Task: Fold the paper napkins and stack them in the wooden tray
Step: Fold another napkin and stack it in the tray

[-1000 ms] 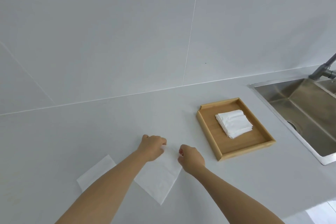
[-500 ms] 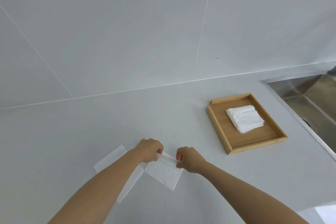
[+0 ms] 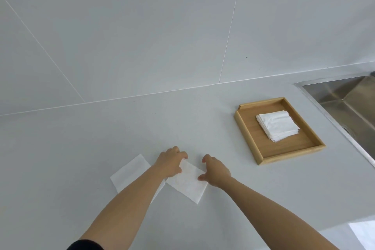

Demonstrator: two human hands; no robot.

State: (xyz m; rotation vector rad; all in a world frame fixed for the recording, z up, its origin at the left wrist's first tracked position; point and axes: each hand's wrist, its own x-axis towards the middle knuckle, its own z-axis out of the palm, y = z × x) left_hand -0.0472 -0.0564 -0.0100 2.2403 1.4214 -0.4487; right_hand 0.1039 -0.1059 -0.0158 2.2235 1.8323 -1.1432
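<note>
On the pale grey countertop (image 3: 81, 158), furthest left, an unfolded paper napkin (image 3: 129, 170) lies flat, its near part hidden under the left forearm. Next comes the left hand (image 3: 170, 163), palm down with fingers curled, pressing on the far left corner of a folded napkin (image 3: 187, 182) that lies flat on the counter as a slanted rectangle. Whether the fingertips pinch the paper or only press on it is hard to tell, since the knuckles hide them. The right hand (image 3: 216, 170) sits at the napkin's right edge, loosely spread, thumb touching the paper and fingers lifted off it, gripping nothing. Further right and well apart stands the wooden tray (image 3: 249, 140), holding a stack of folded napkins (image 3: 277, 126) toward its far right side. At the right edge is a stainless steel sink (image 3: 349, 103) set into the counter.
</note>
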